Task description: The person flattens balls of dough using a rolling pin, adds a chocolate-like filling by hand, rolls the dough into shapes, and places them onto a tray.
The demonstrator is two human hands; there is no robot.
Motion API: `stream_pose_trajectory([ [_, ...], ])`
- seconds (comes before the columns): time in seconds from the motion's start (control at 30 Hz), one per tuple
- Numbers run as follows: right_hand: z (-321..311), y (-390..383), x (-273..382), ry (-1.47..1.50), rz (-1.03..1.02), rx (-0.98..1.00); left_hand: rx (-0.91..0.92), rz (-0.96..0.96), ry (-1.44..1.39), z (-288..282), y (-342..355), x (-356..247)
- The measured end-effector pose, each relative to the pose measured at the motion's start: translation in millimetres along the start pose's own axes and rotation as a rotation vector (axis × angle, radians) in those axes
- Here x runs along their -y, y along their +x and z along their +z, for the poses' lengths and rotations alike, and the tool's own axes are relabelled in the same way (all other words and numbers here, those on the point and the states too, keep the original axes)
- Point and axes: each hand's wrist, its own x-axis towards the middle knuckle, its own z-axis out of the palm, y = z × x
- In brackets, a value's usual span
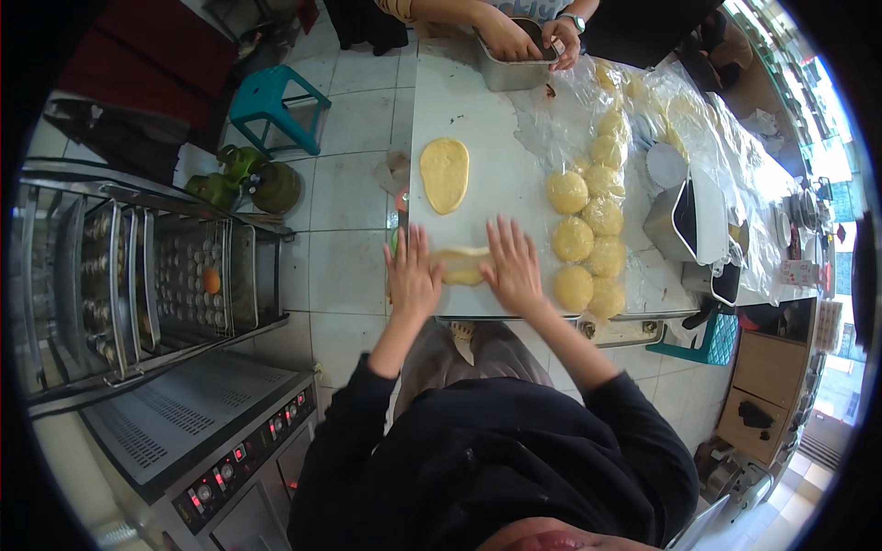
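My left hand (412,274) lies flat at the near left edge of the white table, fingers stretched out. Opposite it, my right hand (516,266) is flat too, with its fingers spread. Between them is a small piece of yellow dough (462,275), with a pale band across its far side; whether that is a folded edge or a rolling pin under my palms I cannot tell. Beyond my hands lies a flattened oval of dough (445,176). To the right, several round dough balls (574,239) sit in rows, partly under clear plastic sheet (643,101).
Across the table (487,129), another person's hands (514,37) reach into a metal loaf tin (519,75). More tins (675,220) stand at the right. On the left are a teal stool (276,106), green gas cylinders (241,174), a tray rack (193,266) and an oven (197,422).
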Motion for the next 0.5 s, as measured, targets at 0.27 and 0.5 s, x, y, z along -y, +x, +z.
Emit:
stream_pose_trajectory([
  [0.27,1,-21,-3,0.016,-0.083,-0.122,-0.017,-0.003,0.019,-10,-15,-17],
  [0.5,10,124,-29,-0.025,0.114,-0.283,-0.283,-0.118,-0.052,-3,127,11],
])
